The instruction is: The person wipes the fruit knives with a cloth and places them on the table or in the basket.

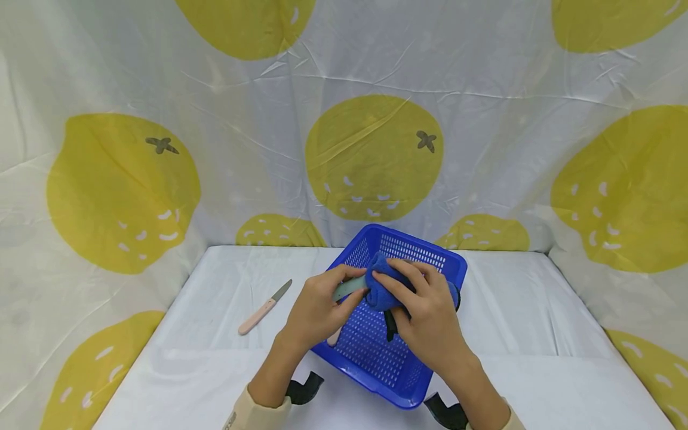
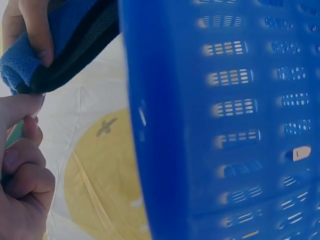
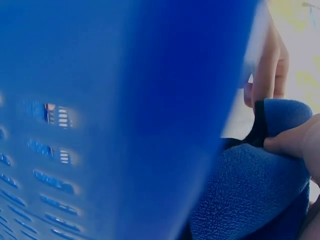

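Over the blue basket (image 1: pixel 371 391), my left hand (image 1: pixel 317 304) pinches the pale green handle of a knife (image 1: pixel 349 288) between thumb and fingers. The knife's other end is hidden inside a folded blue cloth (image 1: pixel 379 294) with black edging. My right hand (image 1: pixel 430 316) grips that cloth around it, thumb below and fingers on top. In the right wrist view the fuzzy cloth (image 3: pixel 245 185) bunches under the thumb. The left wrist view shows the cloth (image 2: pixel 20 62) close to the left fingertips.
A knife with a pink handle (image 1: pixel 258 316) lies on the white-covered table (image 1: pixel 199 370), left of the basket. Inside the basket, near its left edge, a pale pink handle end (image 1: pixel 334 338) shows. Behind the table hangs a lemon-printed curtain (image 1: pixel 484 161).
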`<state>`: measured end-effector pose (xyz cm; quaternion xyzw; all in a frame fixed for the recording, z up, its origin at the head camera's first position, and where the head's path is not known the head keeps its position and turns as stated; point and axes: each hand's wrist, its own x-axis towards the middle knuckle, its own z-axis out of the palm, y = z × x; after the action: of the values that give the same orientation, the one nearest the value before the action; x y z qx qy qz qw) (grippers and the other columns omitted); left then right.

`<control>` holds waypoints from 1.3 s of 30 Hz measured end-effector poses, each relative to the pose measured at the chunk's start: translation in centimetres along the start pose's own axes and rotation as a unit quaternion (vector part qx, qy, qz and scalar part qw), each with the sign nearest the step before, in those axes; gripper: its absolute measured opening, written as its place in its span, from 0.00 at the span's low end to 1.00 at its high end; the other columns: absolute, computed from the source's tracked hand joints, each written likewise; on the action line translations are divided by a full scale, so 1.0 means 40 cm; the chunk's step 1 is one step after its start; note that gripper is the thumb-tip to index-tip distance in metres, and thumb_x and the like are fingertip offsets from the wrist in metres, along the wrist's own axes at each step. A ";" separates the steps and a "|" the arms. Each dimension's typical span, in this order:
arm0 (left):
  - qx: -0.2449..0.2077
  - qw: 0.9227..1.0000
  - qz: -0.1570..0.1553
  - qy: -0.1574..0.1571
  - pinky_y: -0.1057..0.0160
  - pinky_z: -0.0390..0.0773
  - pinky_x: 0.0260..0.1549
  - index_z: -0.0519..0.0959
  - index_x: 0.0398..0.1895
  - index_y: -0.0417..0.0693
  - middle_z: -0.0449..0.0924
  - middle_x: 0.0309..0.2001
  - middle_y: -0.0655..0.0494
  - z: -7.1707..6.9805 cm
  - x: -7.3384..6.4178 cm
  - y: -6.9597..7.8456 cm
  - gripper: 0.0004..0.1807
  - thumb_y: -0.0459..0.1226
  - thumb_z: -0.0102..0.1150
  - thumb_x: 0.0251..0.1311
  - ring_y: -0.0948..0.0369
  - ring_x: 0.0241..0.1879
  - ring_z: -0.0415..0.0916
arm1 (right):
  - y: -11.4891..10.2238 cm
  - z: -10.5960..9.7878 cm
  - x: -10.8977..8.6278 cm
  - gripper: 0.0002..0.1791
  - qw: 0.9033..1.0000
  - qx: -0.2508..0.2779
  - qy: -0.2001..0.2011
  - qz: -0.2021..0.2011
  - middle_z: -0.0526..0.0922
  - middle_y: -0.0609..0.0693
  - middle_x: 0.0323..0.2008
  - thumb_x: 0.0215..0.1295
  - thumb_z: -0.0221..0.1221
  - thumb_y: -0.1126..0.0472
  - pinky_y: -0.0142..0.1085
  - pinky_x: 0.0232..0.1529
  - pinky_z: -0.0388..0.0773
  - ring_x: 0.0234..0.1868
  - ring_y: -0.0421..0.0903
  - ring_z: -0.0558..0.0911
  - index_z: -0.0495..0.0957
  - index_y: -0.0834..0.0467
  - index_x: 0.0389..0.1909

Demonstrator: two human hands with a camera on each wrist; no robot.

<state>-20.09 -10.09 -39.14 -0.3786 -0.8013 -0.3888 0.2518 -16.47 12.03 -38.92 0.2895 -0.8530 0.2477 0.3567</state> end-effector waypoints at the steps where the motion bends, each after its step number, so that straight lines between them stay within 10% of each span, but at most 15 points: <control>1: -0.005 1.000 0.000 0.001 0.70 0.85 0.37 0.81 0.52 0.40 0.89 0.49 0.48 0.000 0.001 0.001 0.15 0.32 0.70 0.63 0.61 0.38 0.87 | -0.002 -0.001 0.000 0.26 1.000 -0.003 0.002 0.000 0.78 0.53 0.66 0.60 0.69 0.67 0.59 0.62 0.72 0.63 0.59 0.73 0.84 0.50 0.60; 39: -0.025 1.000 -0.006 0.015 0.73 0.83 0.31 0.83 0.52 0.42 0.89 0.49 0.50 -0.005 -0.001 -0.002 0.15 0.34 0.71 0.63 0.65 0.32 0.84 | 0.049 -0.018 0.005 0.27 0.999 -0.007 0.036 0.033 0.79 0.57 0.64 0.57 0.67 0.72 0.64 0.60 0.71 0.60 0.63 0.74 0.85 0.51 0.58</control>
<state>-20.10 -10.32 -39.09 -0.3740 -0.7898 -0.4158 0.2519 -17.57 13.81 -38.76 0.2494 -0.8505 0.2638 0.3806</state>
